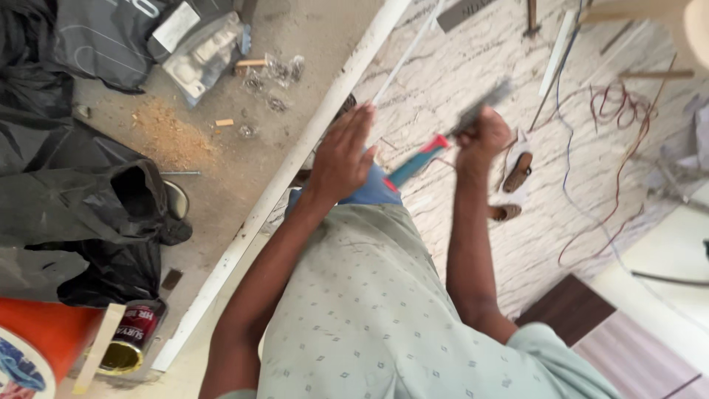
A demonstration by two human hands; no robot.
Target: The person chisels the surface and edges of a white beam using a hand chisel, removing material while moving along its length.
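Head view is looking down on a long white pipe [295,159] crossing the floor diagonally. At far left, one clear plastic package [203,55] is lying beside a white rectangular label [176,26]; at near left, one open red-labelled tin [136,336] is standing. The left hand [343,155] is pressing flat, fingers together, against the pipe. The right hand [481,137] is gripping a blurred hacksaw [443,137] with red-and-teal handle, just right of the pipe.

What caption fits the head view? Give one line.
Right hand grips a blurred red-and-teal-handled tool while left hand rests near a long white strip.
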